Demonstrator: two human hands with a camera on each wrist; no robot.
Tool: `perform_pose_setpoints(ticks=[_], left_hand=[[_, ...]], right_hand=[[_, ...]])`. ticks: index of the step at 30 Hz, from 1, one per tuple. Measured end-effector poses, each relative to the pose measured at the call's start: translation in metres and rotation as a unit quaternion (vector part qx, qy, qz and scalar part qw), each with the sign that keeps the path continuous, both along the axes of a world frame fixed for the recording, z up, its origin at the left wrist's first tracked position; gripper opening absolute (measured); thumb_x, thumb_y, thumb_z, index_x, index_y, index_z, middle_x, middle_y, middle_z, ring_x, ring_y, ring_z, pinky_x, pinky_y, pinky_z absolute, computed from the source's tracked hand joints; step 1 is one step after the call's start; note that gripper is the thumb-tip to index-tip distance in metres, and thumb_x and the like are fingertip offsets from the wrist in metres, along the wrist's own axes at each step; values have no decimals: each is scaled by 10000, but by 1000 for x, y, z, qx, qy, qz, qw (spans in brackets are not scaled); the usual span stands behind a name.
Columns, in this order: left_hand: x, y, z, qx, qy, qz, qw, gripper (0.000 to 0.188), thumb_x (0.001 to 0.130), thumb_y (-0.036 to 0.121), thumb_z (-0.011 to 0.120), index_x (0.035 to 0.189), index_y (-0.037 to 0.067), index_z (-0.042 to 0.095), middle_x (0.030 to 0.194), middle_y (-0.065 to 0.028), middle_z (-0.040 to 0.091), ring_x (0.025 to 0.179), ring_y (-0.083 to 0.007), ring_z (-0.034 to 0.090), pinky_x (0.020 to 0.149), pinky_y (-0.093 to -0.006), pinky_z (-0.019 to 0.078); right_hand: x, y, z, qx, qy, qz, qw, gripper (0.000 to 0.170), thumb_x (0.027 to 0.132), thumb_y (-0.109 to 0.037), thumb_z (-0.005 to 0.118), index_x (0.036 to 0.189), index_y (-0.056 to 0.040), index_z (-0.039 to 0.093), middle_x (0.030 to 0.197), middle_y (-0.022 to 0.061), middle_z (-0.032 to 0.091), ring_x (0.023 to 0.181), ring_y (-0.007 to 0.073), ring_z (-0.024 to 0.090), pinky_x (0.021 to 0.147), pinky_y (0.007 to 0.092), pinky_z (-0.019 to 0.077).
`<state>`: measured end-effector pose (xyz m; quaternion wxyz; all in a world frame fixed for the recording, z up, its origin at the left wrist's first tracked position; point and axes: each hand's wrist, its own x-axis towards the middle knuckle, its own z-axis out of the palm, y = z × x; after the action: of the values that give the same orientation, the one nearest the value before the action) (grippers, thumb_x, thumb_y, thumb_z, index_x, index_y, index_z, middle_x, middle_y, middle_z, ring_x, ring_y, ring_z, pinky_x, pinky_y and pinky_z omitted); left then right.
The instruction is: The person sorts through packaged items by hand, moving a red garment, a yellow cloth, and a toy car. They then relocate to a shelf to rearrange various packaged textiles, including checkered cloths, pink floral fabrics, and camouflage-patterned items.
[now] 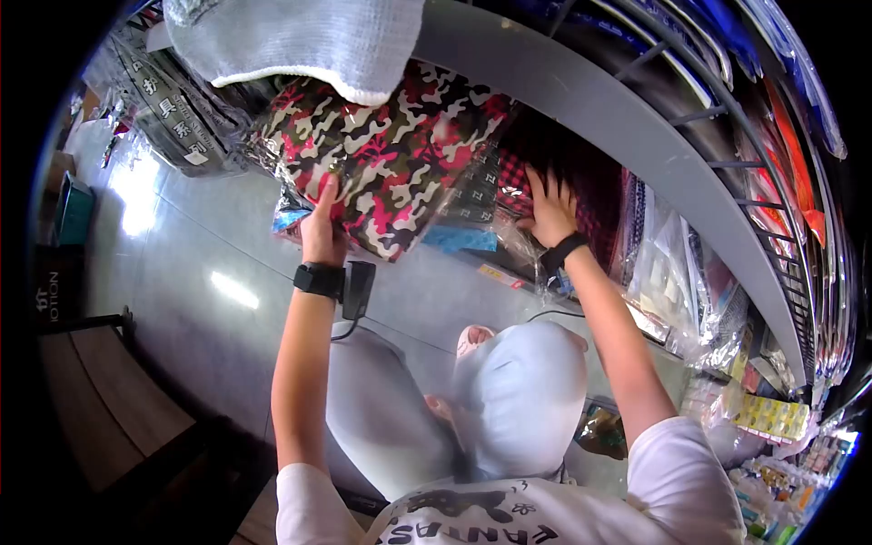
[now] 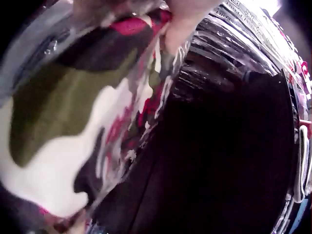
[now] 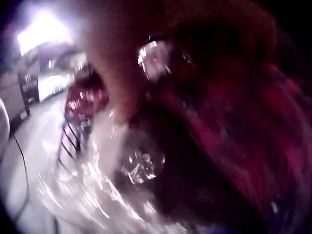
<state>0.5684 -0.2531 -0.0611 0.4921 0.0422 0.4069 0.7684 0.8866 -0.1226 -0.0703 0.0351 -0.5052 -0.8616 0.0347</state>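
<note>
Floor [image 1: 195,318]: grey and smooth, with thin dark seams and white reflections [image 1: 234,290] at the left
Shelf beam [image 1: 636,145]: a wide grey band, which looks curved in the head view
Wire rack [image 1: 708,115]: dark bars, on the upper right, with plastic-wrapped goods [image 1: 822,118] beside it
Wooden furniture [image 1: 118,381]: brown planks, standing at the lower left
Left edge: a teal bin [image 1: 74,213] near a dark box [image 1: 50,295] with pale lettering
Lower right: small packaged goods [image 1: 772,418], some of them yellow
Light: white glare [image 3: 46,31], upper left in the right wrist view

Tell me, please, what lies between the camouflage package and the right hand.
The head view shows a dark patterned package, then red-checked fabric nearest the right hand.
</note>
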Motion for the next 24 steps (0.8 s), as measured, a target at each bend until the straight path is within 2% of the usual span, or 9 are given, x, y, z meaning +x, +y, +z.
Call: perform_pose_setpoints(ticks=[5,11,15,16,17,19,20,23,24], left_hand=[[8,-5,6,1,-59,-52,997,330,798,148,615,1091,24,525,1024,-77,599,888,-206,595,795,-339,479],[32,-2,19,82,-123,-39,988,298,831,233,556,1065,49,543,993,-98,616,898,-234,597,813,-362,480],[64,4,21,64,-153,-57,985,216,861,223,525,985,50,566,928,-76,630,805,-201,610,742,-329,498],[69,2,29,49,-153,-55,985,190,870,203,516,965,46,566,893,-69,632,774,-183,609,712,-312,496],[69,1,28,43,-160,-60,984,150,850,165,553,928,39,578,869,-61,627,767,-171,601,688,-297,487],[70,-4,19,2,-146,-27,989,105,822,116,590,879,27,589,852,-55,621,762,-161,589,664,-286,474],[72,-7,23,-3,-149,-21,989,90,798,85,617,853,16,596,826,-44,611,738,-145,573,644,-271,464],[87,-30,46,-52,-146,-11,988,124,794,80,622,881,-5,597,822,-44,604,725,-125,569,645,-237,443],[84,-43,33,-76,-137,-36,987,144,789,84,630,890,-14,597,851,-57,609,748,-129,580,646,-232,438]], right_hand=[[17,18,10,60,40,-50,996,489,752,-133,570,1214,-256,470,830,161,615,735,343,593,629,428,481],[35,52,21,56,219,38,973,416,753,-106,608,1152,-200,539,958,163,597,849,306,596,735,356,474],[10,26,52,-211,82,30,974,588,737,-268,640,1253,-93,418,1194,185,484,1088,337,465,909,364,383],[1,22,56,-103,-1,98,990,729,736,-400,636,1283,-13,349,1270,214,412,1150,315,424,943,334,354],[-7,21,50,-176,153,50,971,764,736,-437,626,1277,19,339,1278,218,400,1174,309,394,962,333,328],[-28,23,35,-305,443,-50,842,847,737,-512,606,1265,83,317,1294,227,376,1220,296,334,999,330,275],[-44,6,71,-363,474,-104,796,916,756,-522,591,1285,124,216,1284,220,372,1221,273,313,1030,322,203],[-62,27,41,-245,516,-9,820,959,755,-486,614,1318,104,108,1286,206,350,1184,249,352,1010,321,249],[-66,31,33,-190,461,-15,867,931,759,-374,655,1333,68,71,1294,172,337,1128,227,411,963,312,322]])
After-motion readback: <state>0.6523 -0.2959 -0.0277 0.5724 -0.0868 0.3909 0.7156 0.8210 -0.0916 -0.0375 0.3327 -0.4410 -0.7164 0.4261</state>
